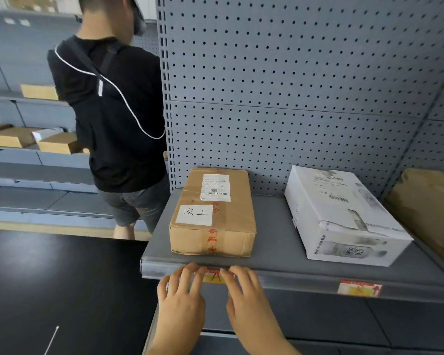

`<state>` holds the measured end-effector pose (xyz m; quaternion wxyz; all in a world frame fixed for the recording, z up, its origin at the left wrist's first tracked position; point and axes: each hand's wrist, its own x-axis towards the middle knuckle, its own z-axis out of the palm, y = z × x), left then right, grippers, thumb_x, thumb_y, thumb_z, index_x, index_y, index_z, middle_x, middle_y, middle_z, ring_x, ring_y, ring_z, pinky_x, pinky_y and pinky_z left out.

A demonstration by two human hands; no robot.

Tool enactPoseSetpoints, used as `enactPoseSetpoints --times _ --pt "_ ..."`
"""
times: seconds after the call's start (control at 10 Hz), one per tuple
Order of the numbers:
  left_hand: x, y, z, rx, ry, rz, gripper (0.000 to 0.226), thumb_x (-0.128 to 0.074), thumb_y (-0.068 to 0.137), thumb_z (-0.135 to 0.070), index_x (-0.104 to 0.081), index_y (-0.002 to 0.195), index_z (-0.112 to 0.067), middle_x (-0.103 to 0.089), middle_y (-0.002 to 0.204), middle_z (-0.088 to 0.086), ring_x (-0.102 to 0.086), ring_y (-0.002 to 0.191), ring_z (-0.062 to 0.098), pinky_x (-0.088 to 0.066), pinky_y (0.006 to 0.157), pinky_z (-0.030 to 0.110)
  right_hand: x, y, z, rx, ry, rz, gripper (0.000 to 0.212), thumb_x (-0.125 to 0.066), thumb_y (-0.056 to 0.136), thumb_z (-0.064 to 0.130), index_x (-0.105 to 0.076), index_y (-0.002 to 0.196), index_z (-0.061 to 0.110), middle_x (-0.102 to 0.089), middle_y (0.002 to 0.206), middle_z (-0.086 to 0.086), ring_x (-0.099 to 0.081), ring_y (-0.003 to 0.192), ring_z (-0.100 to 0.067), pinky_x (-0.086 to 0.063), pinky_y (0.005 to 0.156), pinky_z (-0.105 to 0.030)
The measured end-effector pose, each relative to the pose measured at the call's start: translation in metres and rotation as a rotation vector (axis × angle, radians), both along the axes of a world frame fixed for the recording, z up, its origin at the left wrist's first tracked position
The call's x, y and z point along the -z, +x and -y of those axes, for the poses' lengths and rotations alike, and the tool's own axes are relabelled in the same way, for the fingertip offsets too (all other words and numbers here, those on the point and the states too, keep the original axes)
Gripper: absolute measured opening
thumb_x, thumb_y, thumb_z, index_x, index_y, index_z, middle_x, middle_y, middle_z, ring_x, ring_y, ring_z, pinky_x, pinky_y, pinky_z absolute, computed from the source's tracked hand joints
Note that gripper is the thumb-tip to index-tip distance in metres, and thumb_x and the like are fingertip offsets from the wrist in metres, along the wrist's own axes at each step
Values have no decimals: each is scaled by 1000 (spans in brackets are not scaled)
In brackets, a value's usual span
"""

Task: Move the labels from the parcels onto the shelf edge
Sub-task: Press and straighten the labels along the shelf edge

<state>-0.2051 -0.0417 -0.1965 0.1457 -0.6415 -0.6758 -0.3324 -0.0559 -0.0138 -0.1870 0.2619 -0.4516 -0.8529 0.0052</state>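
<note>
A brown cardboard parcel (214, 213) lies on the grey shelf (274, 231), with a white handwritten label (194, 214) stuck on its top near the front. To its right lies a white printed parcel (344, 213). On the shelf's front edge strip (292, 279) a red-and-yellow label (213, 276) shows between my hands. My left hand (181, 295) and my right hand (244, 293) both press their fingertips on that label, fingers spread. A second red-and-yellow label (359, 288) sits on the edge farther right.
Another person in a black shirt (110, 111) stands at the left, back turned, facing other shelves with brown boxes (57, 143). A black surface (62, 290) lies at lower left. A pegboard wall (292, 85) backs the shelf. A brown board (428, 208) leans at the right.
</note>
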Motion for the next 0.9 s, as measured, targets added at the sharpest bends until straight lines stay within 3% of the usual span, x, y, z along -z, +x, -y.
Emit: enactPoseSetpoints --times 0.1,0.2,0.3,0.6,0.7,0.8,0.9 --pt "0 -1 1 -4 -29 -14 49 -38 64 -12 -55 109 -22 -65 107 4 -53 98 23 -35 82 39 0 -2 2 8 -15 -2 68 -76 60 8 -53 123 20 -48 119 4 -43 106 -13 -53 82 -24" --pt "-3 -1 1 17 -75 -23 59 -65 50 -3 -58 106 -20 -66 106 5 -61 93 27 -45 78 42 0 -2 2 15 -24 -1 74 -81 54 8 -55 122 20 -45 119 6 -42 107 -12 -54 80 -23" --pt "-8 -1 3 22 -147 -23 71 -76 37 3 -63 104 -17 -67 104 7 -64 90 29 -52 71 43 -1 -2 3 31 -6 10 76 -83 51 8 -56 121 21 -43 119 8 -41 107 -10 -54 80 -21" --pt "-16 -6 4 57 -267 -66 73 -81 32 -3 -63 101 -17 -66 101 5 -65 86 28 -55 62 41 -2 0 7 32 -2 29 82 -83 49 7 -52 123 26 -40 121 9 -40 106 -10 -55 77 -22" --pt "-24 -8 4 79 -283 -78 64 -81 39 -7 -62 99 -19 -64 99 4 -64 84 26 -53 63 41 -11 13 13 35 10 -15 71 -81 55 7 -53 115 32 -40 126 7 -47 110 -14 -52 83 -25" --pt "-41 -5 9 132 -248 -67 57 -80 49 -9 -60 102 -19 -62 102 6 -62 84 27 -53 66 41 -43 31 18 -1 110 -183 42 -71 73 5 -61 105 31 -44 123 11 -51 110 -14 -51 88 -34" --pt "-80 3 -3 196 -185 -122 36 -67 70 -11 -59 104 -20 -59 114 4 -58 89 25 -51 73 38 -132 70 30 25 254 -461 25 -61 84 7 -67 100 25 -57 108 9 -54 105 -10 -45 91 -33"
